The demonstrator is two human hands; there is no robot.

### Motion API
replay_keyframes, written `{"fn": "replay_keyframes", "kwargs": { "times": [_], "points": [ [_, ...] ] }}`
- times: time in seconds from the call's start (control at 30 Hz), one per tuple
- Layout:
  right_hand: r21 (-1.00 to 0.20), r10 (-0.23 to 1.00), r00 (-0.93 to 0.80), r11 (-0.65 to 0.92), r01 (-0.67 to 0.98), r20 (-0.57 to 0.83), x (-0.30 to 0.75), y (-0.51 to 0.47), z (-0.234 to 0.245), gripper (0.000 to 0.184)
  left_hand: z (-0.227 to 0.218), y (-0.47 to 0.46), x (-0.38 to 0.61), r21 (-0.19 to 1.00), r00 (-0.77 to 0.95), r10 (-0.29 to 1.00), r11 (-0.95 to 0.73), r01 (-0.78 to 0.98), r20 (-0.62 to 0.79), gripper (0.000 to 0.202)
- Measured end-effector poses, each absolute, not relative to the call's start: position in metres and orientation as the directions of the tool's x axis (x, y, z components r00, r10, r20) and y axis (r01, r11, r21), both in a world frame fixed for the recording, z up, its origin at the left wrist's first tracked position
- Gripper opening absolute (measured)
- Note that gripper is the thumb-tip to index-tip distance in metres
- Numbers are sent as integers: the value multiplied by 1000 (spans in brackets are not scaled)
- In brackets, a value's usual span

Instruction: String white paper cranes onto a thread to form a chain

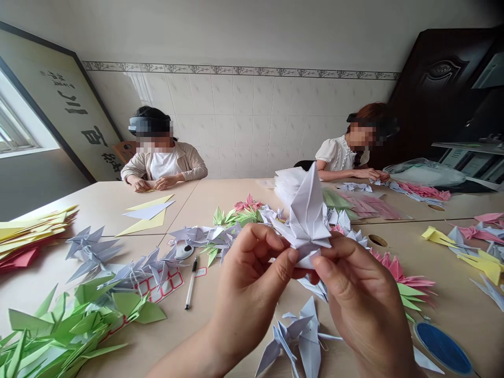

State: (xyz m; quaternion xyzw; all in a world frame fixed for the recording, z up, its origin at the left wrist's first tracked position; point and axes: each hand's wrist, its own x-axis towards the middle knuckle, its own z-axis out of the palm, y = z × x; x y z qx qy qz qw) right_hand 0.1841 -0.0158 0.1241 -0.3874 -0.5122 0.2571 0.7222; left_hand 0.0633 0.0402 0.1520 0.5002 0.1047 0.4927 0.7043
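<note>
A white folded paper crane [307,220] stands upright between both hands, just in from the near edge of the pale wooden surface [165,336], its pointed neck rising above the fingers. The left grip [250,289] and the right grip [364,299] are both clamped on its lower body, pinching the paper from either side, and the two hands nearly meet beneath it.

Just below them lies a pale lavender paper crane [309,336]. A heap of light green paper cranes [66,331] fills the near left corner of the surface, and a pink paper crane [399,275] lies to the right of the hands. A black-capped pen [191,283] rests beside a sheet of red-bordered labels [159,286]. Toward the far edge sit a co-worker in a beige cardigan [163,165] and another in a white blouse [338,157], each with their hands at the surface.

The thin folds could crease or tear if the pinch tightens too hard. If either side lets go, the crane could drop onto the crowded cranes below and bend their points. With so little free space, a careless wrist could also knock nearby pieces out of shape.
</note>
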Motion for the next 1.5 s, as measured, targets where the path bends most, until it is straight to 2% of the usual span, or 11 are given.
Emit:
{"fn": "replay_keyframes", "kwargs": {
  "times": [0.17,0.37,0.57,0.83,0.97,1.3,1.5],
  "points": [
    [-744,687,296,564,357,663,183,-20,123,22,150,43,62,810,485,797,-11,-586,361,18],
    [-651,667,193,550,523,719,183,-21,125,11,150,45,60,824,438,810,-94,-558,389,17],
    [-659,651,239,534,530,720,182,-19,123,6,149,43,61,833,415,820,-128,-538,395,18],
    [-754,636,409,508,415,654,179,-18,121,11,149,41,63,845,448,817,-86,-528,363,18],
    [-779,647,435,509,365,626,179,-17,120,10,150,38,65,828,466,810,-42,-559,356,19],
    [-768,637,429,524,368,640,179,-17,120,9,150,38,65,781,535,773,84,-619,341,19],
    [-767,634,432,519,376,641,180,-16,118,10,149,42,64,800,541,769,63,-596,342,23]
  ]
}}
